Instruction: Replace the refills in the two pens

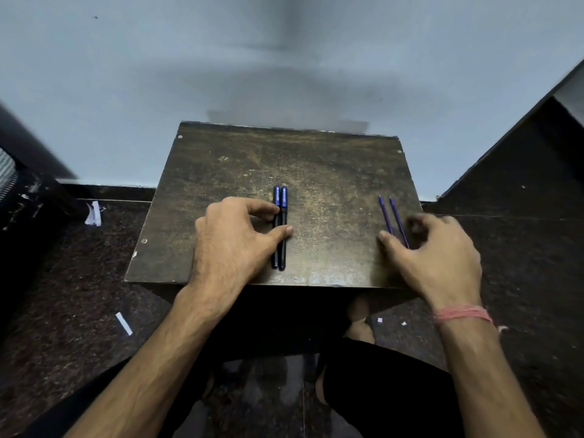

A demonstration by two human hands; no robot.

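Note:
Two dark blue capped pens [281,229] lie side by side, pointing away from me, on the middle of a small worn wooden table [316,165]. My left hand [234,241] pinches them, with the forefinger against their left side and the thumb across their right side. Two thin blue refills [390,213] lie parallel near the table's right edge. My right hand [436,254] covers their near ends. Its thumb is at the left of the refills and its curled, motion-blurred fingers are at the right. The refills' near ends are hidden under that hand.
The table stands against a pale blue wall [284,58] on a dark speckled floor [79,295]. Paper scraps [124,324] lie on the floor to the left. My knees and a bare foot [358,320] show below the table's near edge.

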